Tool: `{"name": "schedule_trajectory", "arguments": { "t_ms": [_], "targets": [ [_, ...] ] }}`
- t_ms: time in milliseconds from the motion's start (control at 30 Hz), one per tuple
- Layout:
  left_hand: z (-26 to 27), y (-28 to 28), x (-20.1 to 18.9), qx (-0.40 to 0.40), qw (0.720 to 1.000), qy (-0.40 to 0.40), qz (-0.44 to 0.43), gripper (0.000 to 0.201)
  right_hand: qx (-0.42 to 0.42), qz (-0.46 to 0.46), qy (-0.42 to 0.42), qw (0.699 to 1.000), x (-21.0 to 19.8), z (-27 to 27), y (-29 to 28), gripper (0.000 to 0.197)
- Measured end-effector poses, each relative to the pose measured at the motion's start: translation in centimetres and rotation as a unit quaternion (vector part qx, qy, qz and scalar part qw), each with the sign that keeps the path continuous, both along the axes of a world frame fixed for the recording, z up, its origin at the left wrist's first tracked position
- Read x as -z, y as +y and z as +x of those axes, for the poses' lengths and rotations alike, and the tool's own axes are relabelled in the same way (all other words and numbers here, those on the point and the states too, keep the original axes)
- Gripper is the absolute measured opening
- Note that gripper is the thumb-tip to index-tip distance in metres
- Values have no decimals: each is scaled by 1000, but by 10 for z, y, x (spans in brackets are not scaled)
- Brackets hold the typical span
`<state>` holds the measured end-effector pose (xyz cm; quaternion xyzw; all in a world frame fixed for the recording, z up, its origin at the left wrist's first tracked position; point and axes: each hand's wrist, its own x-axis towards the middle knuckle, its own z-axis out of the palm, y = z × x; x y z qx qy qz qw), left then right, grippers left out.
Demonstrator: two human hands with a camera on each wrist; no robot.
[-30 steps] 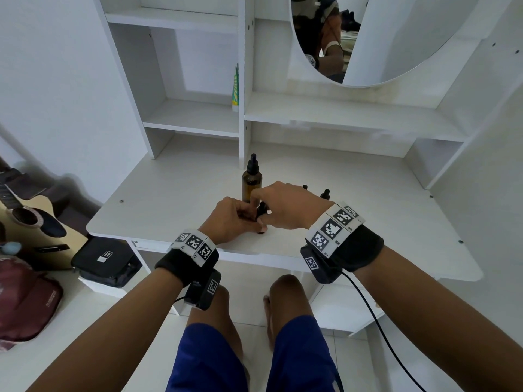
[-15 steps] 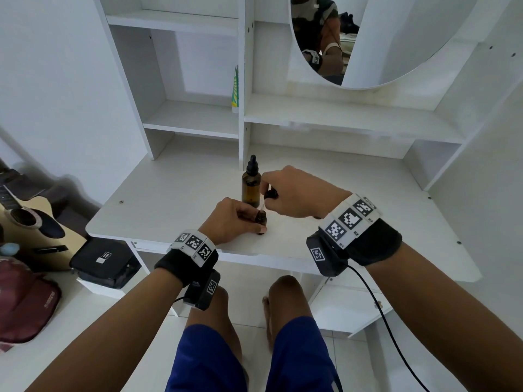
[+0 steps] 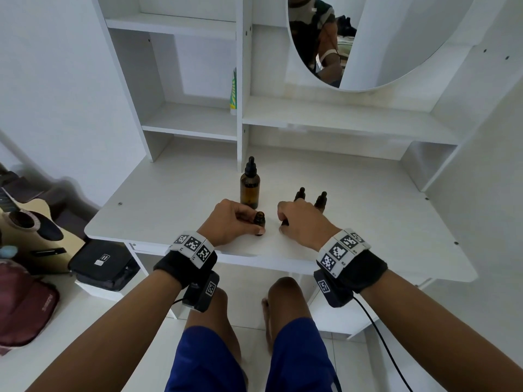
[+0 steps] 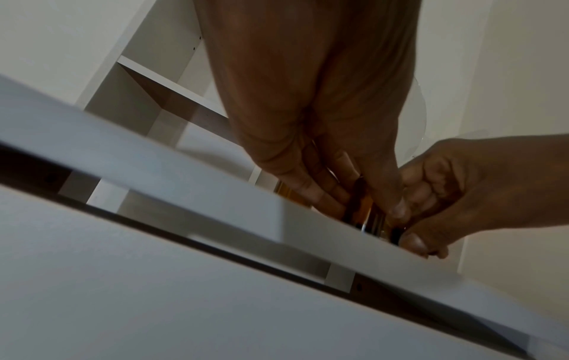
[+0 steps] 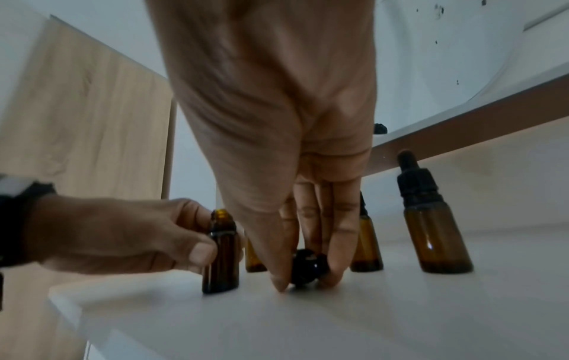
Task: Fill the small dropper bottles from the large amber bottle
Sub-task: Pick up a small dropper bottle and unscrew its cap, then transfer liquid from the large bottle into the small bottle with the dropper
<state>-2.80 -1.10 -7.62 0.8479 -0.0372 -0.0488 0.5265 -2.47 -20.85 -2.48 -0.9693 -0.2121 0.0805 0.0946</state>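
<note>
Amber glass, uncapped: one small dropper bottle (image 3: pixel 259 222) stands upright at frame centre in the head view, near the front edge of the white desk (image 3: pixel 368 222). Left hand (image 3: pixel 229 224) holds it, thumb and fingers curled round its body. Right hand (image 3: pixel 301 222), just right of it, has fingertips clamped on a black dropper cap (image 5: pixel 305 269) lying against the desktop, apparently being set down. Large amber bottle (image 3: pixel 250 188) stands directly behind the left hand, its dropper top on. Two more small capped bottles (image 3: pixel 310 198) stand behind the right hand.

Step in hand, as I judge it: opening the first small bottle. Next move likely calls for freeing the right hand, unscrewing the large bottle, and transferring liquid into a narrow mouth while the left hand steadies.

Surroundings: white shelving unit, oval mirror (image 3: pixel 396 38) upper right, guitar (image 3: pixel 31 230) and black pouch (image 3: pixel 99 264) at left edge, tiled floor below.
</note>
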Motion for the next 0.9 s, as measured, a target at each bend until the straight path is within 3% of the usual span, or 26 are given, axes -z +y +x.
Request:
{"name": "schedule_trajectory", "arguments": {
  "t_ms": [333, 533, 733, 900],
  "targets": [
    [-1, -1, -1, 3, 1000, -1, 0, 36, 6, 24, -13, 1000, -3, 4, -7, 39],
    [-2, -1, -2, 10, 1000, -1, 2, 33, 18, 121, -74, 990, -33, 14, 3, 36],
    [-3, -2, -3, 3, 1000, 3, -2, 31, 11, 246, -38, 968, -47, 32, 38, 53],
    [-2, -2, -2, 1, 1000, 4, 9, 31, 15, 247, -45, 968, -43, 49, 61, 35]
  ]
}}
